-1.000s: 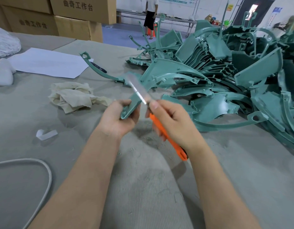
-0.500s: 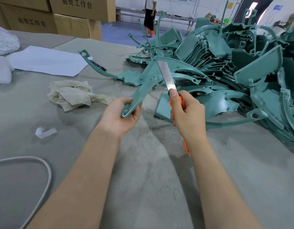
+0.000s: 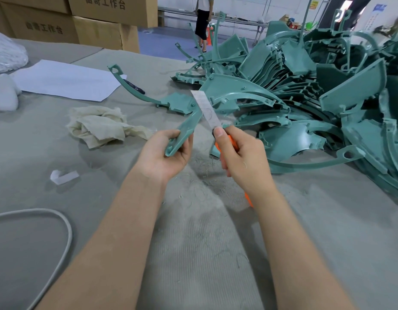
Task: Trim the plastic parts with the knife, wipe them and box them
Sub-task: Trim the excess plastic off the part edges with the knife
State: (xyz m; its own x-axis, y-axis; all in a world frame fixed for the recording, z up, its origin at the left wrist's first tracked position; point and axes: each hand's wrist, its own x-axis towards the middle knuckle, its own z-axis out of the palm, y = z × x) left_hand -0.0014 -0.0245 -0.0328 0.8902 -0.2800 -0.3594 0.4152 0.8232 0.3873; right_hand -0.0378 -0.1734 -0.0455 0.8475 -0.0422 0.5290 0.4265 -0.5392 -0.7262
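My left hand (image 3: 164, 156) grips the near end of a long curved teal plastic part (image 3: 224, 86), which rises away to the right. My right hand (image 3: 242, 157) holds an orange-handled utility knife (image 3: 207, 110); its long blade points up and left, and lies against the part's edge just above my left hand. My right thumb presses near the blade's base. Most of the orange handle is hidden in my palm. A crumpled cream wiping cloth (image 3: 101, 126) lies on the grey felt table (image 3: 193, 253) to the left.
A big heap of teal plastic parts (image 3: 316, 97) fills the right and far side. One loose teal part (image 3: 148, 97) lies beyond the cloth. White paper (image 3: 66, 80), cardboard boxes (image 3: 59, 21), a white cable (image 3: 59, 231) and a tape scrap (image 3: 63, 176) sit left. A person (image 3: 203, 19) stands far off.
The knife swung from a blurred stroke near my left hand up to an upright blade, then came back down against the part's edge. My left hand kept its hold.
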